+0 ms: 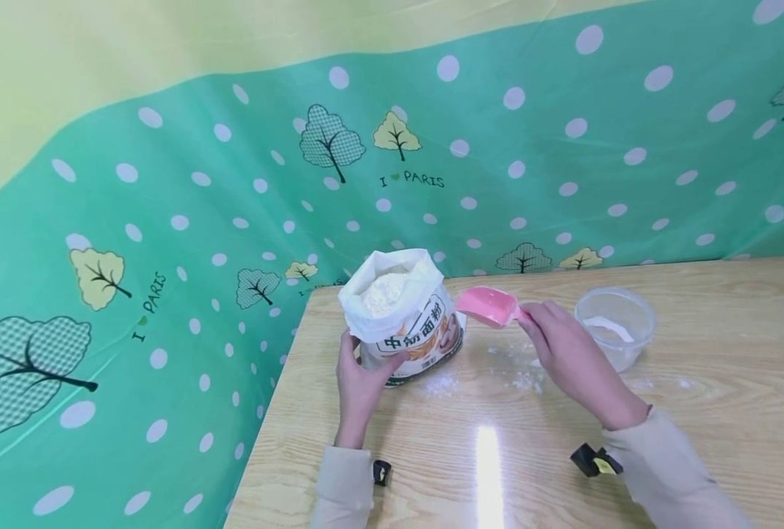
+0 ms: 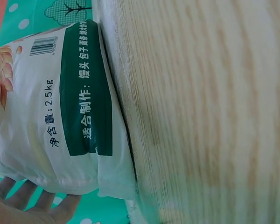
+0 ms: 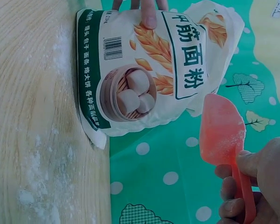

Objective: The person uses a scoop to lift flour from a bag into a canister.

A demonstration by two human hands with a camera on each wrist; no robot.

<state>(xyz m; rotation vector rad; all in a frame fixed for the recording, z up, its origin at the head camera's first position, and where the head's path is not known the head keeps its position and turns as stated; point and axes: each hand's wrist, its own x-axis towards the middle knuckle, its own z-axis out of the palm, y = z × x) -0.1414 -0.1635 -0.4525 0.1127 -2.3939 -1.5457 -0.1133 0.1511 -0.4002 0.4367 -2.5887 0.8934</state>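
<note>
An open bag of flour point(image 1: 425, 330) stands on the table, with white flour point(image 1: 385, 292) showing inside its mouth. My left hand point(image 1: 363, 382) holds the bag's left side, thumb across the printed front and fingers point(image 2: 60, 208) round the side. In my right hand point(image 1: 566, 356) is a pink scoop point(image 1: 488, 306), gripped by its handle. The scoop is just right of the bag's upper part, and a little flour dusts its surface in the right wrist view. Behind my right hand stands a clear plastic tub point(image 1: 619, 353) with some white flour in it.
Spilled flour point(image 1: 527, 380) dusts the wooden table point(image 1: 431, 470) in front of the bag and near the tub. A green dotted cloth point(image 1: 484, 198) hangs along the back and left edges of the table.
</note>
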